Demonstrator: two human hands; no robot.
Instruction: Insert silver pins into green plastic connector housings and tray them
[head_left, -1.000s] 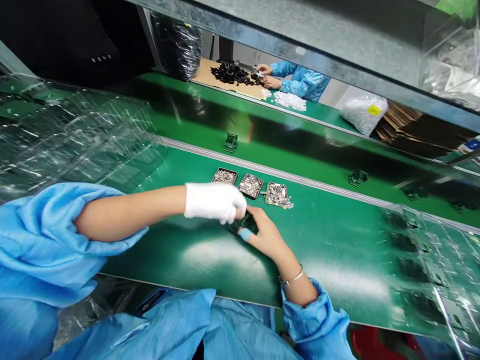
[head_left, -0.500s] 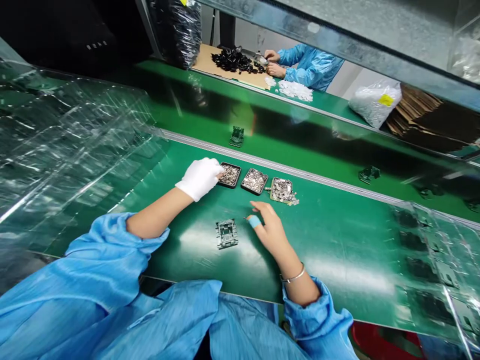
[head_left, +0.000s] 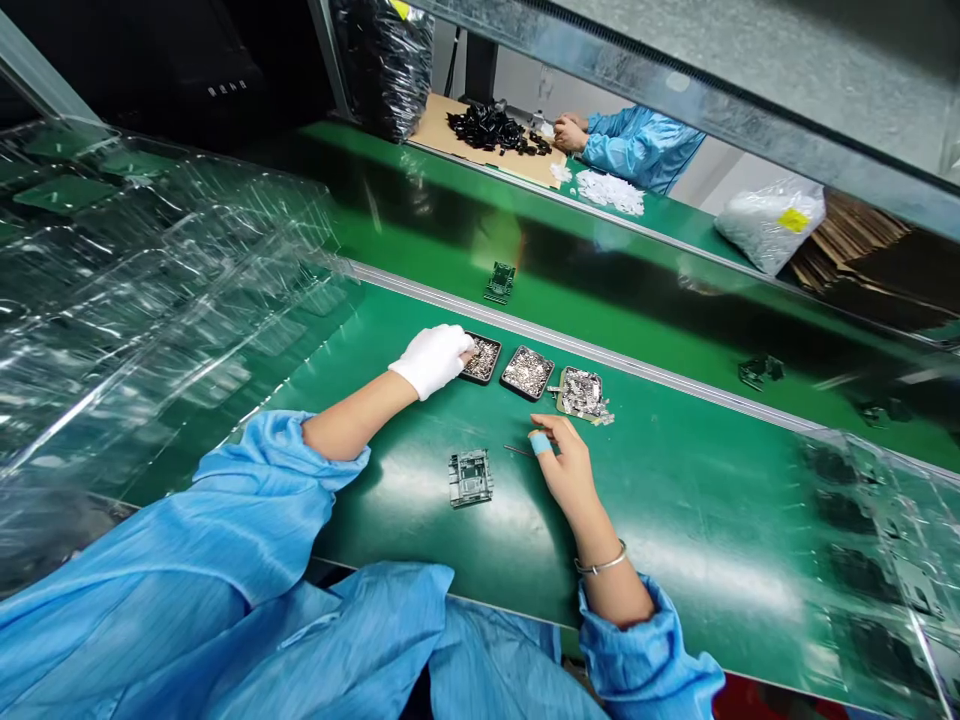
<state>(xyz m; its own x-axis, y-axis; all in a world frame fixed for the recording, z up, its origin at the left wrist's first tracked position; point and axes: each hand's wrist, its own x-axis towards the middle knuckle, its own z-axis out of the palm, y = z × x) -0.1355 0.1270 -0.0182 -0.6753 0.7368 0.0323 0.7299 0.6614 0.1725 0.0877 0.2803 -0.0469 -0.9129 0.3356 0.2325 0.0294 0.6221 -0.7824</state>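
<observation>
Pick-up of small parts judged to be in hand. White-gloved left hand [head_left: 433,360] placed at the near-left side of the leftmost shallow black rectangular tray [head_left: 495,365], which is filled with tiny silver metal parts; bare fingertips are bent over its edge. Whether a part is pinched there cannot be told.

Bare right hand [head_left: 566,465], with a pale blue band on its thumb, held low over the glossy green bench [head_left: 675,490]. A slim dark rod [head_left: 516,449] is gripped between thumb and fingers, its free end pointed leftward; its type cannot be made out.

Square green-and-silver circuit board assembly [head_left: 471,478] laid flat on the bench between the forearms, near the rod's tip, touched by neither hand.

A second black tray of silver parts [head_left: 520,392] and a pale-rimmed tray of larger silver pieces [head_left: 566,411] are ranged to the right, some pieces spilled beside the latter.

Judged next requirement: a single part to be separated cleanly by fingertip, the board left undisturbed and the rod kept steady.
</observation>
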